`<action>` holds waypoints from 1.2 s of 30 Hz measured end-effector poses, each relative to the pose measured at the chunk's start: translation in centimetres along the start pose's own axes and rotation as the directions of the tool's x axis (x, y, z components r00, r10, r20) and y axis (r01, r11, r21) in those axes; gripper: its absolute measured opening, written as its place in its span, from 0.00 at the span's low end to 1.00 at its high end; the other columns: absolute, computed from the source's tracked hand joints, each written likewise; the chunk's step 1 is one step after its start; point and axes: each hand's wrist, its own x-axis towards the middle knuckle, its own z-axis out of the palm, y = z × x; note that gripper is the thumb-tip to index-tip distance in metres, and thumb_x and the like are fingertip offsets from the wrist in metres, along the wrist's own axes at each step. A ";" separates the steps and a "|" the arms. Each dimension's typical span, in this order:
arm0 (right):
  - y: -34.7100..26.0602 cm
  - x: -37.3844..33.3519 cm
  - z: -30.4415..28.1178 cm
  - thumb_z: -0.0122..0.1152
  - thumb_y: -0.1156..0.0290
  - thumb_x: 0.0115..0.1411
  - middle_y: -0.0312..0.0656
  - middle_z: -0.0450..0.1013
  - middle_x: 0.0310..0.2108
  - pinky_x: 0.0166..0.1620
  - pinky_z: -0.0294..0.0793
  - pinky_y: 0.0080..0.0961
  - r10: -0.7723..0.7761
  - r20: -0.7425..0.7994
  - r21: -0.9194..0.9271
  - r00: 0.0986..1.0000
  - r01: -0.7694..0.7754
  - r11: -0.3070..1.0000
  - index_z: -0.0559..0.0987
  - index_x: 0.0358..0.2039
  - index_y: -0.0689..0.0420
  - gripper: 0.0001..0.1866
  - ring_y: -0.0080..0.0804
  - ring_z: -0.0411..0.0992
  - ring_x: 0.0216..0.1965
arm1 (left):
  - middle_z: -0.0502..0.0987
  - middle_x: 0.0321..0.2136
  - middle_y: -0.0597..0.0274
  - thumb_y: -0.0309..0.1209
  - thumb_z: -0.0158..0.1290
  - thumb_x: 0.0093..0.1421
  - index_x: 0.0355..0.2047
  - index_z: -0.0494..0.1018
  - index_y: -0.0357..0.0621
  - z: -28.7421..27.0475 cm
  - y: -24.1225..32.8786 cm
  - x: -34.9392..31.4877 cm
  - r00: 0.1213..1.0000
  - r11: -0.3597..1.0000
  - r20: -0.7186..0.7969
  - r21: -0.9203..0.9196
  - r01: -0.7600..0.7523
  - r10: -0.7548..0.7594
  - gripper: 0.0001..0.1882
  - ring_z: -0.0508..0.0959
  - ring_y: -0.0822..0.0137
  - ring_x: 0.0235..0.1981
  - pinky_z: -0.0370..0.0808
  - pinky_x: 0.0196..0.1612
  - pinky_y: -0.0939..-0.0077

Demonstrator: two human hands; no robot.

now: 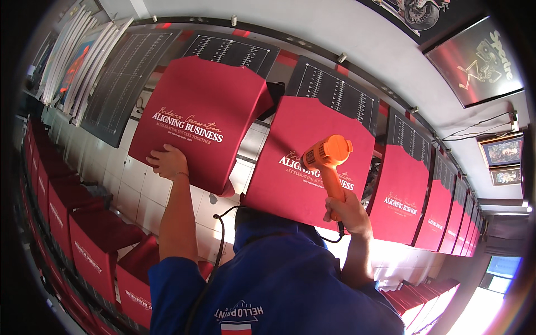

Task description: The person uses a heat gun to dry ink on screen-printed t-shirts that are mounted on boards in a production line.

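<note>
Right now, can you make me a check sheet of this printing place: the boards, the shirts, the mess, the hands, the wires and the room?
Surface: a row of dark gridded boards runs off to the right, most with a red shirt on them.
Job's things: red shirt with pale print, lifted at its lower edge; orange heat gun aimed at the next shirt.
Clutter: nothing seen.
Grippers: left hand grips the red shirt's edge; right hand holds the heat gun's handle.
Cables: black cord hangs below the heat gun; thin wires on the wall.
Surroundings: white tiled floor, framed pictures, screen frames stacked at left, more red shirts along the lower left.
</note>
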 end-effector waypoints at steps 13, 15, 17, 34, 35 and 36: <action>-0.9 0.6 -0.2 0.60 0.69 0.62 0.38 0.73 0.22 0.31 0.76 0.24 -0.004 0.111 0.044 0.994 0.000 0.999 0.73 0.38 0.64 0.11 0.25 0.76 0.23 | 0.55 0.68 0.40 0.50 0.42 0.69 0.65 0.58 0.40 0.0 -0.1 0.1 1.000 1.000 -0.014 0.000 0.010 -0.010 0.33 0.69 0.34 0.59 0.75 0.53 0.43; -0.6 0.9 0.4 0.59 0.69 0.63 0.38 0.73 0.22 0.30 0.76 0.24 -0.033 0.070 -0.021 0.997 0.034 0.999 0.73 0.38 0.64 0.11 0.26 0.76 0.23 | 0.55 0.68 0.40 0.50 0.42 0.69 0.65 0.58 0.40 -0.1 0.1 0.0 1.000 1.000 -0.010 -0.008 0.011 -0.011 0.33 0.69 0.33 0.59 0.75 0.53 0.43; -1.4 0.7 0.2 0.59 0.69 0.63 0.39 0.73 0.22 0.30 0.76 0.24 0.010 0.088 -0.008 0.996 -0.009 1.000 0.73 0.37 0.64 0.10 0.26 0.76 0.23 | 0.53 0.69 0.38 0.51 0.41 0.69 0.66 0.55 0.39 -0.3 0.0 0.0 1.000 1.000 0.029 -0.030 0.006 -0.005 0.35 0.67 0.29 0.60 0.74 0.55 0.41; -1.8 1.6 0.7 0.61 0.68 0.61 0.40 0.74 0.22 0.30 0.75 0.23 0.011 0.133 -0.028 0.991 -0.008 1.000 0.73 0.37 0.63 0.11 0.25 0.75 0.23 | 0.55 0.68 0.39 0.50 0.42 0.69 0.64 0.58 0.38 -0.4 0.0 -0.1 1.000 1.000 -0.010 0.008 0.000 0.000 0.33 0.70 0.34 0.57 0.77 0.52 0.45; -1.4 1.9 0.9 0.61 0.68 0.61 0.40 0.74 0.22 0.30 0.76 0.23 -0.002 0.126 -0.023 0.992 0.005 1.000 0.73 0.37 0.63 0.11 0.25 0.75 0.23 | 0.55 0.68 0.39 0.50 0.42 0.69 0.64 0.58 0.38 -0.3 0.1 -0.1 1.000 1.000 -0.013 0.000 -0.001 0.001 0.33 0.70 0.34 0.57 0.77 0.52 0.45; -1.2 2.1 1.0 0.61 0.68 0.62 0.40 0.74 0.22 0.30 0.76 0.23 -0.016 0.119 -0.019 0.993 0.018 1.000 0.73 0.37 0.63 0.11 0.25 0.75 0.23 | 0.55 0.68 0.39 0.50 0.42 0.69 0.64 0.58 0.38 -0.3 0.1 -0.1 1.000 1.000 -0.016 -0.007 -0.003 0.003 0.33 0.70 0.34 0.57 0.77 0.52 0.45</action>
